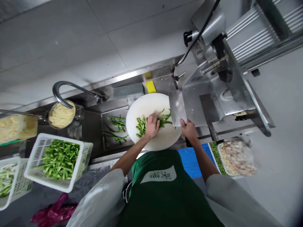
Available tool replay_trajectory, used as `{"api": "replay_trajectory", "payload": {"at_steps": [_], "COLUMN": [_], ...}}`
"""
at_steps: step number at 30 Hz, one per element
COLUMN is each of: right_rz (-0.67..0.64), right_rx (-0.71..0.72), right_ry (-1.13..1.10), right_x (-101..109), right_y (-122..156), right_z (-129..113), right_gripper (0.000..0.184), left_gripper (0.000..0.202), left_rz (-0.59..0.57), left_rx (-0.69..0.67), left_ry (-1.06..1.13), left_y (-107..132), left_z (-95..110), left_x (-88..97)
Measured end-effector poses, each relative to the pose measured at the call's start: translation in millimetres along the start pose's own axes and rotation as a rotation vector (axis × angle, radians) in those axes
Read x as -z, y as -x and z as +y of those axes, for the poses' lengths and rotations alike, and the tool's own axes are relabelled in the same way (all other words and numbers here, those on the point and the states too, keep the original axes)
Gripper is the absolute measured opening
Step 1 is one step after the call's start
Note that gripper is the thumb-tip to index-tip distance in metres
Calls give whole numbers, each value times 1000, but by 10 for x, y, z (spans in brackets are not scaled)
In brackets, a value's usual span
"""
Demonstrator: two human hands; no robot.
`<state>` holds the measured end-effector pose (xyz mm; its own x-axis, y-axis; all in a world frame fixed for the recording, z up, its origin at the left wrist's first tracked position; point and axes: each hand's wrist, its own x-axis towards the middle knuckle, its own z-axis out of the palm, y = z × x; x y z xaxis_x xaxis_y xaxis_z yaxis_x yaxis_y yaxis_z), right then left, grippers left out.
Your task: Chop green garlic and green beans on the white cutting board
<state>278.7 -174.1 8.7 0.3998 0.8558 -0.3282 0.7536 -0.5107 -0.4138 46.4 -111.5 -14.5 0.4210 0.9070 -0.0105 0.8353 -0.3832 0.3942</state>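
On a round white cutting board (134, 108), my left hand (151, 126) is curled over a small bunch of long green peppers (163, 119), its fingertips smeared by motion. Cut pepper pieces (141, 126) lie just left of that hand. My right hand (189, 128) is wrapped round the handle of a cleaver (178, 107). The broad blade is over the board's right edge, apart from the peppers. More whole green peppers (117, 123) lie on the metal surface left of the board.
A white basket (82, 157) of cut green peppers stands at left, near a tap (68, 83) and a container of pale slices (62, 115). Behind the board lie a grey block (129, 90) and a yellow block (151, 86). A metal slicer (213, 72) stands at right.
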Motion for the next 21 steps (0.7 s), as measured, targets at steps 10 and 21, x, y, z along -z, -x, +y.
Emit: {"api": "replay_trajectory", "payload": {"at_steps": [10,21], "right_rz": [-49,-123], "right_rx": [-193,-80], "right_ry": [-340,-88], "right_x": [21,-203], "right_y": [126,83], "right_z": [553,347], "right_gripper": [55,45], "left_gripper": [31,68], "left_rz": [-116,-113], "left_rx": [-81,-177], "left_ry": [170,-121], "left_y": [-512,76], "left_z": [181,451], "left_x": [-185,-403]}}
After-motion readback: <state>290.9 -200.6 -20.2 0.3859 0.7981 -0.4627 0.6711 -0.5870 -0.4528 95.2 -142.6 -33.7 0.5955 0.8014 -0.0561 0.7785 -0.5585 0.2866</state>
